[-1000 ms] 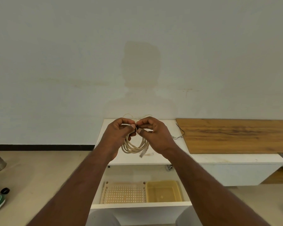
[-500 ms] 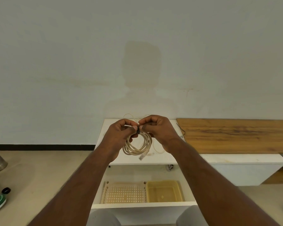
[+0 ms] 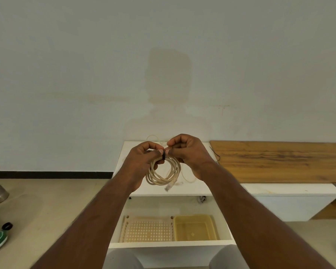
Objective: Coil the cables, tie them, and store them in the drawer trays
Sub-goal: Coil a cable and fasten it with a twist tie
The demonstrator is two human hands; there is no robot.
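Head view: the left hand point(image 3: 142, 162) and the right hand point(image 3: 188, 152) meet above the white bench point(image 3: 128, 152), fingers point(image 3: 153, 149) curled and pinching. Between the two thumb tips sits a small black tie point(image 3: 163, 156), wrapped round the top of the beige cable point(image 3: 163, 174). The cable is already wound into a neat coil that hangs just below the fingers, its clear plug point(image 3: 168, 187) dangling at the bottom. The left fingers pinch the bundle just left of the tie; the right fingers pinch at the tie's right side, perhaps its loose end, though that is too small to tell.

So coiling looks finished for this cable, and tying is under way, not clearly closed. Storing is left: well below the fingers, in the open drawer point(image 3: 171, 244), the perforated tray point(image 3: 145, 231) and the yellow tray point(image 3: 194, 228) hold no cables. A thinner pale wire point(image 3: 153, 137) lies on the bench just beyond the fingers, loose, likely still to be coiled.
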